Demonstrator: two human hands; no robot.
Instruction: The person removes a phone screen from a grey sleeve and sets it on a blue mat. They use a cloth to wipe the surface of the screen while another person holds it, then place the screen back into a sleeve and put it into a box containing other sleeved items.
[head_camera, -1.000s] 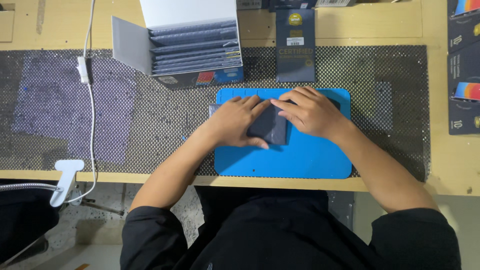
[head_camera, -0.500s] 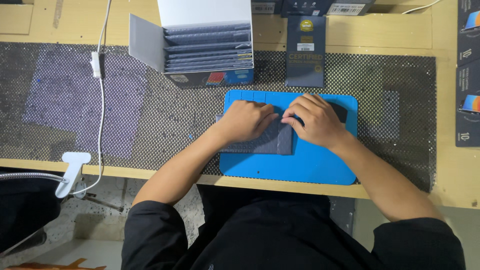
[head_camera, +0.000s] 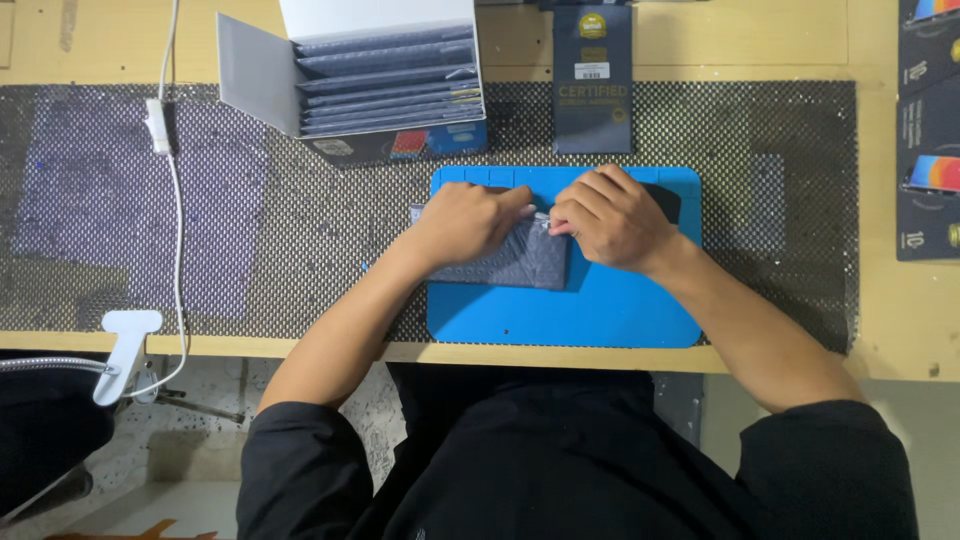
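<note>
We judge we are mid-way through opening a grey pouch (head_camera: 510, 262) lying on the blue mat (head_camera: 600, 310). Our left hand (head_camera: 470, 222) presses it flat, fingers together, while our right hand (head_camera: 605, 215) pinches its upper edge. Next calls for a steady peel.

Single head-worn view, looking almost straight down from above the seated person. Faces the far edge of the wooden bench (head_camera: 700, 45); own lap and forearms fill the lower frame. Fairly close: blue mat (head_camera: 600, 310) sits centre, mesh liner (head_camera: 330, 230) spans nearly full width. No second view to overlap.
</note>
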